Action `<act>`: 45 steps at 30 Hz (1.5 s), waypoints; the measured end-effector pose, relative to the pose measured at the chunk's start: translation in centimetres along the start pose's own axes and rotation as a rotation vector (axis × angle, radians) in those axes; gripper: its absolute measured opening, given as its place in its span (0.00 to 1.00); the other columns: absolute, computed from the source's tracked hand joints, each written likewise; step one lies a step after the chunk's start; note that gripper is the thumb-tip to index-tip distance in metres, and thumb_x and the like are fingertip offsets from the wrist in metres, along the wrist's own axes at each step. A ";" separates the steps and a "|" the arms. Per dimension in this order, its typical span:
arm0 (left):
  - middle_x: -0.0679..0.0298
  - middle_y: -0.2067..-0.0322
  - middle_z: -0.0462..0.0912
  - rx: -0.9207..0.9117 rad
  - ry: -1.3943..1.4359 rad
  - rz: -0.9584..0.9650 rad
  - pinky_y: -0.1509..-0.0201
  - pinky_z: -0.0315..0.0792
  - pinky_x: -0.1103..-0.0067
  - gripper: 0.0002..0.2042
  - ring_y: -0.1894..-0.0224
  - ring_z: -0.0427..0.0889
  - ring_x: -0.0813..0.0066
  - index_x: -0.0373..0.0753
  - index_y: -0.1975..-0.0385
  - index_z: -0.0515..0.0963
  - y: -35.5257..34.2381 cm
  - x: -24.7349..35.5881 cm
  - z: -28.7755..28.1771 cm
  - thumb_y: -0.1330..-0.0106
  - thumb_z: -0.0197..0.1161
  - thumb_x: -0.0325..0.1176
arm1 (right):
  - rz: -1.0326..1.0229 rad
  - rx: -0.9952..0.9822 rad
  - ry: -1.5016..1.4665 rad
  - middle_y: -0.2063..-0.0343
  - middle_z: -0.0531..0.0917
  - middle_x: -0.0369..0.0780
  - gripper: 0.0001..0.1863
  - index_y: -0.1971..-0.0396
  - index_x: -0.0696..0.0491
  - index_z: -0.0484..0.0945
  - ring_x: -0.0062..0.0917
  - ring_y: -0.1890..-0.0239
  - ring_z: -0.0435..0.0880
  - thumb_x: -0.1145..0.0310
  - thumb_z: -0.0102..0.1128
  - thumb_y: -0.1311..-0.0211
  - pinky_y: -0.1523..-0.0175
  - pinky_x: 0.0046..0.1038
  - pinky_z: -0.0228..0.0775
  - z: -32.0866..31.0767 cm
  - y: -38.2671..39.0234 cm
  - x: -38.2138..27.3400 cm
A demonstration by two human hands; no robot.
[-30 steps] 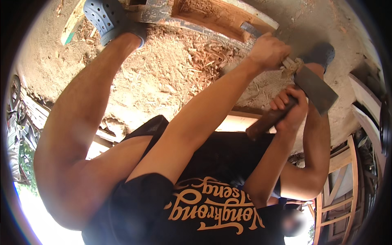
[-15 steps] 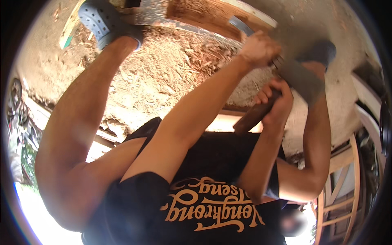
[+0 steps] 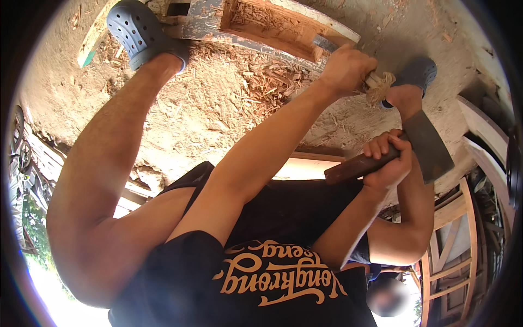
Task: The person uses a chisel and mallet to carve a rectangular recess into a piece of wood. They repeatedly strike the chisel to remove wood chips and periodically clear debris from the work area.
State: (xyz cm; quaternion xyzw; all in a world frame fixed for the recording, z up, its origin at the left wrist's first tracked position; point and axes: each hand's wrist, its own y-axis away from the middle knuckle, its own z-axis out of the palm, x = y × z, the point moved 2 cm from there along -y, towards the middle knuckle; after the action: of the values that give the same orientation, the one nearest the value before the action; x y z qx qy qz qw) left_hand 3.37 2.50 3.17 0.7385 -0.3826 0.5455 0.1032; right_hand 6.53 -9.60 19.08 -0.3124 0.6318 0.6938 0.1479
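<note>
Grey paint flakes from the near edge of a hollowed wooden piece [image 3: 210, 24] lying on bare ground [image 3: 190, 114], where a seated worker in a dark shirt appears to be in the middle of chiselling out its long recess [image 3: 261, 26]. The left hand [image 3: 348, 70] is closed round a chisel [image 3: 325, 43], whose blade slants in over the recess near its right end, close to the near edge; whether the tip bites the wood is hard to tell. Well apart from it, the right hand [image 3: 393, 168] is clamped on the dark handle [image 3: 351, 168] of a broad-bladed, cleaver-like tool [image 3: 430, 150], raised clear of the chisel's frayed butt [image 3: 381, 87]. The pose suggests a pause between blows, and the next move seems to call for a steady chisel and a squarely aimed strike on that splayed end, with the left knuckles kept out of its path. Wood chips [image 3: 272, 76] litter the ground below the near edge, and a blue-grey clog [image 3: 133, 32] rests beside the wooden piece's left part. Half a second earlier the broad blade was a blur right up against the butt, hiding it; now it is sharp and drawn back toward the worker's right side, baring the frayed fibres, while the left hand has barely shifted.
</note>
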 end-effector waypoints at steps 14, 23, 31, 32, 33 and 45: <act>0.67 0.82 0.75 0.040 0.059 0.002 0.65 0.65 0.71 0.06 0.74 0.77 0.65 0.46 0.81 0.71 1.7 -0.3 0.0 0.54 0.63 0.31 | -0.251 -0.003 0.077 0.85 0.63 0.34 0.07 0.73 0.53 0.66 0.22 0.83 0.63 0.66 0.49 0.47 0.72 0.27 0.60 1.6 2.2 -1.3; 0.65 0.81 0.76 -0.051 0.027 0.055 0.64 0.65 0.70 0.06 0.73 0.78 0.64 0.46 0.81 0.71 1.8 -0.3 -0.4 0.54 0.63 0.31 | 0.086 -0.011 0.062 0.86 0.64 0.35 0.05 0.71 0.54 0.69 0.24 0.85 0.64 0.71 0.49 0.49 0.76 0.30 0.62 1.8 0.2 3.5; 0.67 0.83 0.75 -0.009 0.020 -0.002 0.65 0.64 0.70 0.06 0.75 0.78 0.65 0.47 0.82 0.71 1.8 -0.3 0.2 0.54 0.62 0.33 | 0.045 -0.020 -0.083 0.85 0.63 0.34 0.04 0.74 0.51 0.67 0.22 0.84 0.62 0.71 0.49 0.51 0.75 0.28 0.60 1.3 -0.6 2.7; 0.67 0.83 0.75 -0.012 0.015 -0.006 0.65 0.65 0.70 0.06 0.75 0.78 0.65 0.47 0.82 0.70 1.7 -0.2 0.3 0.54 0.62 0.33 | -0.063 0.010 -0.163 0.85 0.63 0.34 0.04 0.73 0.51 0.67 0.22 0.84 0.62 0.71 0.50 0.51 0.75 0.28 0.60 1.2 -0.6 2.6; 0.67 0.83 0.74 -0.015 0.010 -0.009 0.65 0.65 0.70 0.06 0.75 0.78 0.65 0.47 0.83 0.70 1.6 -0.2 0.4 0.54 0.62 0.33 | -0.139 0.020 -0.206 0.85 0.63 0.34 0.05 0.73 0.51 0.68 0.22 0.84 0.62 0.70 0.50 0.51 0.75 0.28 0.59 1.6 -1.1 3.4; 0.68 0.78 0.78 -0.164 -0.054 -0.038 0.60 0.68 0.70 0.12 0.69 0.78 0.64 0.46 0.79 0.73 1.4 -0.8 0.3 0.63 0.70 0.32 | 0.070 0.038 -0.124 0.86 0.64 0.34 0.05 0.73 0.53 0.69 0.22 0.85 0.64 0.68 0.50 0.48 0.74 0.28 0.62 -0.2 -2.1 2.8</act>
State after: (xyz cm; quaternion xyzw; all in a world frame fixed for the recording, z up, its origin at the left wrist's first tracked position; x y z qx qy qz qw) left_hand 2.50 1.75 1.94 0.7493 -0.4146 0.4900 0.1633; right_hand 5.69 -10.04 15.65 -0.2435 0.6452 0.7043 0.1682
